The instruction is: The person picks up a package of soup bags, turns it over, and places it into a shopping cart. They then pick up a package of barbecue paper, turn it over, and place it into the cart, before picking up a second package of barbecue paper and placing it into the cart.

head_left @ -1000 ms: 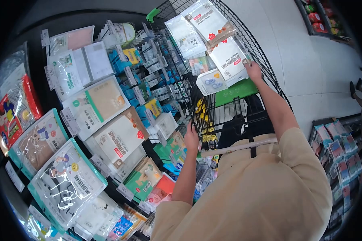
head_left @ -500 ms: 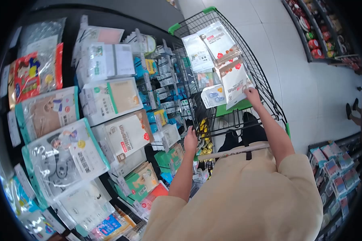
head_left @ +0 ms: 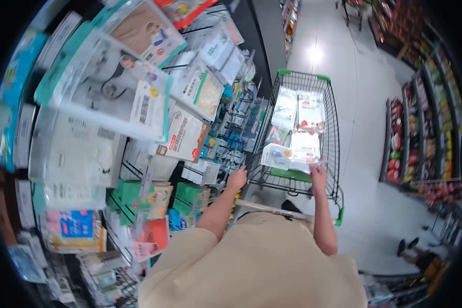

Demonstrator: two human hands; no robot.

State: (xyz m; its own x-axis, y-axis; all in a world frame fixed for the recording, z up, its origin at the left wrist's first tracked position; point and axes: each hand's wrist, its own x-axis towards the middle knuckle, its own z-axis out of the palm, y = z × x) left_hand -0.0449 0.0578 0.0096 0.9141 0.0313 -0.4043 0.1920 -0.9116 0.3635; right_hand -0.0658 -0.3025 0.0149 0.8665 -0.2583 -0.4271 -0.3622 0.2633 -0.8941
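Observation:
A wire shopping cart (head_left: 335,128) with green corners stands in front of me, holding several flat white packages. My right hand (head_left: 318,173) is closed at the near end of a white package (head_left: 306,146) that lies lowest on the right side of the pile. Beside that one is a white pack with a blue picture (head_left: 276,156). To the left, my left hand (head_left: 236,178) is by the cart's near left corner, next to the hanging goods; its fingers are curled, and what they hold, if anything, is hidden.
Racks of hanging packs (head_left: 115,87) rise close along the left. On the right stand shelves of red and yellow goods (head_left: 395,138). A person's legs and dark shoes (head_left: 408,246) show at the lower right. The pale tiled floor (head_left: 362,128) runs ahead.
The view has turned, so the cart now points up the aisle and the left racks look nearer. My right hand is still at the package's near end, and the package lies lower.

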